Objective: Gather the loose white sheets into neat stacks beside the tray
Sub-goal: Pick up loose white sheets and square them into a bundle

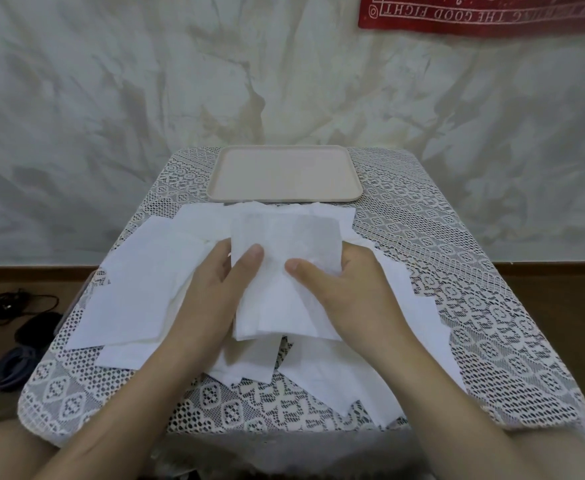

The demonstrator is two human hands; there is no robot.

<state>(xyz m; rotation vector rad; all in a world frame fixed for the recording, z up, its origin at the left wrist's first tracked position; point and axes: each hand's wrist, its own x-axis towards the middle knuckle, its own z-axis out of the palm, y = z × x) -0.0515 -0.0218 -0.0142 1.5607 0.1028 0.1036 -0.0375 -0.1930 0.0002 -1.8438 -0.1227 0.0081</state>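
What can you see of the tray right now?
The tray is a shallow, rectangular, beige piece with rounded corners and a low raised rim, matte and plastic-looking. It lies flat and holds nothing at the far end of the lace tablecloth, centred. The loose white sheets reach its near rim.

Count: 1 tray (pixel 285 199), 2 hands (left hand (pixel 211 289), right hand (pixel 348 289)), 1 held bundle (pixel 284 237), 1 lace cloth (pixel 457 271), 1 banner (pixel 485 15); loose sheets (pixel 135 271) overlap, at least six, exact number unreadable.
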